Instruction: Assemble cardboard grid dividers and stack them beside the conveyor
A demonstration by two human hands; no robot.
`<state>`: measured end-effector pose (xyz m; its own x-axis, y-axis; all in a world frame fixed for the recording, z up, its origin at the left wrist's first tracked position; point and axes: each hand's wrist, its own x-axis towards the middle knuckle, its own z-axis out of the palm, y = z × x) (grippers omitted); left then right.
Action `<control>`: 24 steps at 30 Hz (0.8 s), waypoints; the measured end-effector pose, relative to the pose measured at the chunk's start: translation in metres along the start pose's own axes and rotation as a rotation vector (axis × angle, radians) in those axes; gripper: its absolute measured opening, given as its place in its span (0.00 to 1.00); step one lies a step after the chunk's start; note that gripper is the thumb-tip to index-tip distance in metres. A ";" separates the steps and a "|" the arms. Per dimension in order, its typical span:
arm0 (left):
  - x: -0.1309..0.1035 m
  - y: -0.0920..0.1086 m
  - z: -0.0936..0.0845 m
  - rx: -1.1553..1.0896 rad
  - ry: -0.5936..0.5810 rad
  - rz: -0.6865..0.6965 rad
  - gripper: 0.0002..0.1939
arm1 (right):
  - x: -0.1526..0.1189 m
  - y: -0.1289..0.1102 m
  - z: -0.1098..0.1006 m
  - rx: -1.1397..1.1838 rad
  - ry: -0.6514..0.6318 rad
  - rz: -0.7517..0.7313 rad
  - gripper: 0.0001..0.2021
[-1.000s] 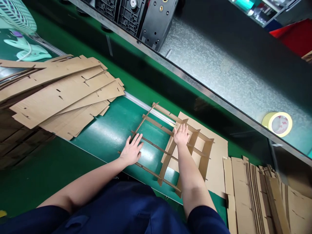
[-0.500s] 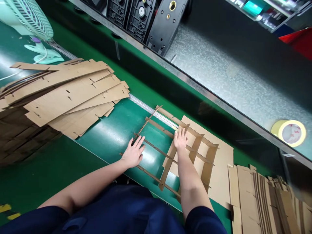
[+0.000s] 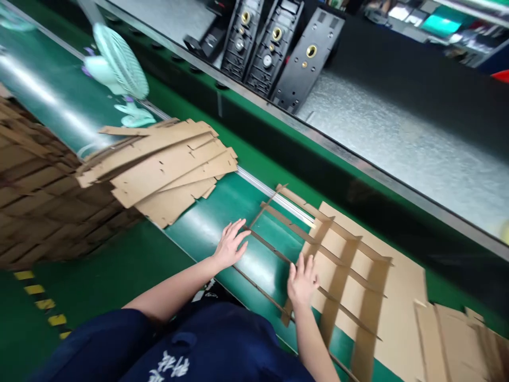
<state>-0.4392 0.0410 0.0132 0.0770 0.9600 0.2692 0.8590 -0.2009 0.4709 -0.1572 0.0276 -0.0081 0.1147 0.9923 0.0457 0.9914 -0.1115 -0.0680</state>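
Observation:
A cardboard divider grid [image 3: 341, 286] of crossed, slotted strips stands on the green table, its right part over a flat cardboard sheet [image 3: 401, 329]. At the grid's left end, my left hand [image 3: 231, 246] rests by the end cross strip, fingers spread. My right hand [image 3: 303, 278] lies over a crossing near the middle of the grid, fingers apart and touching the strips. Neither hand is wrapped round a strip. Part of the strip beneath each hand is hidden.
Loose slotted cardboard strips [image 3: 170, 164] lie piled to the left, near a mint-green fan [image 3: 121, 63]. Many more dividers are stacked at far left [image 3: 47, 196]. More cardboard pieces [image 3: 457, 339] lie at the right. Black plastic housings [image 3: 306, 58] stand on the raised shelf beyond.
The view has swung left. My right hand has come nearer along the grid from its far side to its middle. My left hand stays at the left end, fingers spread.

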 end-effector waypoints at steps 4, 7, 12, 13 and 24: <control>0.018 -0.086 -0.041 0.278 0.100 -0.371 0.22 | -0.008 0.009 0.000 0.089 0.137 -0.058 0.31; 0.017 -0.145 -0.067 0.437 0.078 -0.625 0.28 | -0.024 0.012 -0.011 0.131 0.184 -0.040 0.29; 0.010 -0.168 -0.077 0.410 -0.016 -0.649 0.31 | -0.031 -0.001 -0.031 0.190 0.210 -0.058 0.26; 0.012 -0.163 -0.077 0.354 -0.010 -0.682 0.32 | -0.028 -0.006 -0.035 0.208 0.227 -0.070 0.25; -0.023 -0.047 -0.115 -0.770 -0.105 -0.396 0.31 | -0.012 -0.071 -0.123 0.338 0.336 -0.340 0.23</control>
<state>-0.5395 0.0063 0.0817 -0.0763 0.9925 -0.0957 0.2541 0.1121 0.9607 -0.2216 0.0172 0.1184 -0.1378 0.8922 0.4301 0.9073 0.2878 -0.3064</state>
